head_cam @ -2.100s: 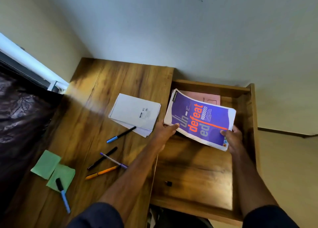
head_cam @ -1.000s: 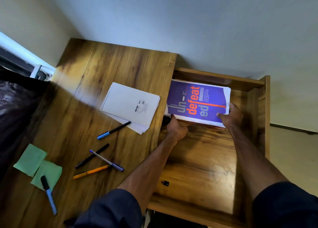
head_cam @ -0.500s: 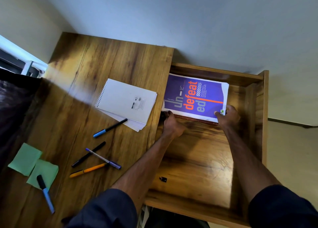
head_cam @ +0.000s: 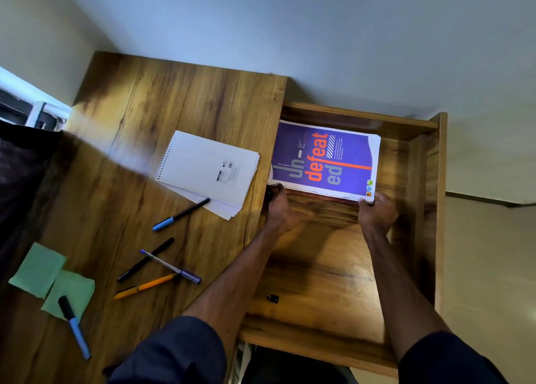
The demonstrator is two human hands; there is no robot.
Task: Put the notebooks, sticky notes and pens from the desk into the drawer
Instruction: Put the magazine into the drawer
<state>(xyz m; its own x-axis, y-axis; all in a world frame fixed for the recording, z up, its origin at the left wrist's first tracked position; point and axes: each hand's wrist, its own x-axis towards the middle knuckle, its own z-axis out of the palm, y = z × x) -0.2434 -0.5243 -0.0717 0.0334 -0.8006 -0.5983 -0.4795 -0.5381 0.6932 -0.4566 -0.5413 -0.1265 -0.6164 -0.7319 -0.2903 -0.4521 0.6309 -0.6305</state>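
Note:
A purple notebook with orange lettering lies flat at the back of the open wooden drawer, on something with a reddish edge. My left hand holds its near-left corner and my right hand pinches its near-right corner. On the desk lie a white spiral notebook, a blue-capped pen, a black pen, a purple pen and an orange pen. Two green sticky notes sit at the near left, a blue marker lying across one.
A small black object lies on the drawer floor near the front. Dark fabric borders the desk's left side. A pale wall stands behind the desk and drawer.
Both hands lowered the purple notebook from a tilted hold above the drawer and slid it flat to the drawer's back. The things on the desk have not moved.

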